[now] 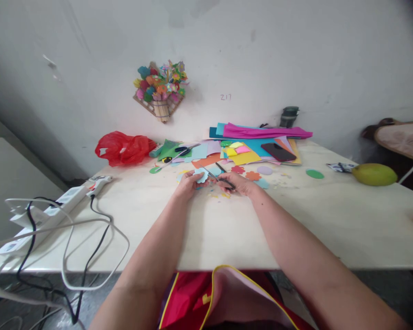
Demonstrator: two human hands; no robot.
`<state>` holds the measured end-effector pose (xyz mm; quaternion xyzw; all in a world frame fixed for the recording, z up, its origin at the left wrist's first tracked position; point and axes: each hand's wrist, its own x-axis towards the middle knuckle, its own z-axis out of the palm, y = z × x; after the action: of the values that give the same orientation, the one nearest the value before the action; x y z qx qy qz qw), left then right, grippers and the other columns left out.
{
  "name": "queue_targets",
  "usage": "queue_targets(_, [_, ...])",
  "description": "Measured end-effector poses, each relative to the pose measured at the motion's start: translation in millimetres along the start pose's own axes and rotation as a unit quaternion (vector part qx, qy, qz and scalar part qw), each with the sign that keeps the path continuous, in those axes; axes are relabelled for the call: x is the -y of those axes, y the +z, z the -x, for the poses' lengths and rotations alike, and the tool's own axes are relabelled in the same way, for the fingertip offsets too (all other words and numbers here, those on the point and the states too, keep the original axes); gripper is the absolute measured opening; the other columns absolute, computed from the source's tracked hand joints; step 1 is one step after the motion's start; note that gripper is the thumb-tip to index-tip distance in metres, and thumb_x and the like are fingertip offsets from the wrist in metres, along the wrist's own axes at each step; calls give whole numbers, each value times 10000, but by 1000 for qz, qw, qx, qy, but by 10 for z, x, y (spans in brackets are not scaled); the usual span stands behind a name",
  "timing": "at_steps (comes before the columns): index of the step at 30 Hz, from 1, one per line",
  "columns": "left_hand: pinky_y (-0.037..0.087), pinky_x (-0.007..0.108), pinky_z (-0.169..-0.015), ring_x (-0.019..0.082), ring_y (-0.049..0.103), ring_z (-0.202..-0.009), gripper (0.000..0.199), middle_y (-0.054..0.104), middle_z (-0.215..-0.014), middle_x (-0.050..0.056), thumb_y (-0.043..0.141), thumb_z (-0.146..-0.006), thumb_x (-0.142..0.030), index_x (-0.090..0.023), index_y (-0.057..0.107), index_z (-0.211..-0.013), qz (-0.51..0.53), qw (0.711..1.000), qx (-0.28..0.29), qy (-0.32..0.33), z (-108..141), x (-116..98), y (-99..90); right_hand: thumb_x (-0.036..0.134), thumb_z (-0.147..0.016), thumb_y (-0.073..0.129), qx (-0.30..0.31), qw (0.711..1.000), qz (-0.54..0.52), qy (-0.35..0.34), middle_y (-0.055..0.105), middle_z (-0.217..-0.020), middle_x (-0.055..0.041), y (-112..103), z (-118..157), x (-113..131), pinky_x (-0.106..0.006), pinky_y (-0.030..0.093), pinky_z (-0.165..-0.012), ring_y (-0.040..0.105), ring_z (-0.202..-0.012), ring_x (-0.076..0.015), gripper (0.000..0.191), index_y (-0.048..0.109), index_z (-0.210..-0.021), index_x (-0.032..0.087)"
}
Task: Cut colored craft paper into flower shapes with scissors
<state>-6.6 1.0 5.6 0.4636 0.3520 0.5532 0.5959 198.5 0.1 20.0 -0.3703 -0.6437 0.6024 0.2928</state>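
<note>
My left hand (188, 184) pinches a light blue paper flower (201, 175) by its edge, just above the table. Wrapped around the dark handles of a pair of scissors (226, 183) is my right hand (240, 182). The scissor blades point left and lie close to the blue flower; whether they touch it I cannot tell. Around and behind both hands lie cut paper pieces: a red paper flower (237, 169), an orange paper flower (253, 176) and a pale purple oval (265, 170). Small scraps (223, 195) are scattered below the hands.
Coloured sheets (196, 150), a phone (278, 152) and a second pair of scissors (187, 149) lie at the back. A red plastic bag (124, 149) sits back left. Power strips (60, 201) with loose cables occupy the left edge. A green-yellow fruit (374, 174) rests at right.
</note>
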Motion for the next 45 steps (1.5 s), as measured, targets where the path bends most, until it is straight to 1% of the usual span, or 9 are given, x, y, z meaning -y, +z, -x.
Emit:
queue_targets(5, [548, 266, -584, 151, 645, -594, 328, 688, -676, 59, 850, -545, -308, -103, 675, -733, -7, 1000, 4, -1, 5, -3, 0, 264, -680, 593, -7, 1000, -7, 2, 492, -449, 48, 21, 17, 21, -198, 234, -362, 435, -373, -76, 127, 605, -735, 150])
queue_targets(10, [525, 271, -562, 145, 615, -564, 327, 689, -664, 78, 854, -524, -315, -90, 685, -690, -5, 1000, 13, -7, 35, -27, 39, 293, -680, 674, -17, 1000, 12, -4, 509, -462, 45, 33, 25, 11, -195, 222, -357, 430, -369, -68, 165, 587, -710, 157])
queue_targets(14, [520, 272, -557, 143, 606, -556, 322, 690, -658, 78, 854, -518, -319, -93, 694, -682, -1, 1000, 17, -11, 24, -16, 40, 334, -680, 676, -14, 1000, 10, -8, 506, -455, 46, 25, 19, -8, -197, 201, -347, 419, -358, -68, 201, 604, -734, 154])
queue_targets(25, [530, 311, -597, 162, 616, -586, 347, 690, -673, 79, 862, -504, -346, -94, 697, -677, -17, 1000, 5, -10, 14, 1, 52, 315, -712, 687, -25, 1000, 10, -16, 527, -485, 39, 33, 26, 25, -197, 228, -338, 429, -370, -68, 185, 612, -741, 148])
queue_targets(28, [515, 300, -585, 148, 597, -546, 345, 674, -629, 59, 870, -496, -359, -108, 686, -645, -35, 999, 2, 2, 7, 11, 50, 302, -702, 731, -55, 998, 2, -19, 538, -497, 42, 42, 27, 30, -192, 272, -342, 440, -374, -66, 201, 611, -758, 150])
queue_targets(32, [454, 259, -531, 136, 581, -510, 350, 661, -582, 41, 876, -499, -386, -125, 685, -631, -85, 996, 12, 12, -6, 29, 31, 278, -596, 827, -109, 994, -14, -21, 601, -557, 30, 36, 3, 12, -179, 315, -382, 490, -423, -68, 323, 630, -820, 154])
queue_targets(37, [432, 254, -537, 131, 578, -512, 353, 670, -600, 33, 875, -512, -399, -134, 698, -663, -121, 992, 18, 15, 0, 23, 28, 281, -518, 843, -164, 980, -75, -82, 603, -567, 48, 16, -49, -10, -207, 386, -460, 540, -485, -97, 440, 608, -873, 173])
queue_targets(40, [434, 257, -537, 132, 577, -509, 359, 668, -602, 30, 873, -516, -408, -135, 691, -661, -136, 990, 20, 11, -2, 27, 25, 287, -518, 823, -183, 974, -86, -104, 607, -582, 45, 27, -73, -14, -223, 390, -473, 551, -498, -108, 446, 595, -885, 177])
queue_targets(45, [448, 261, -547, 139, 593, -521, 364, 687, -629, 42, 867, -527, -414, -133, 690, -676, -149, 988, 34, 4, -10, 49, 14, 241, -501, 801, -187, 972, -99, -99, 615, -582, 46, 92, -97, 6, -235, 431, -507, 563, -504, -113, 417, 586, -854, 192])
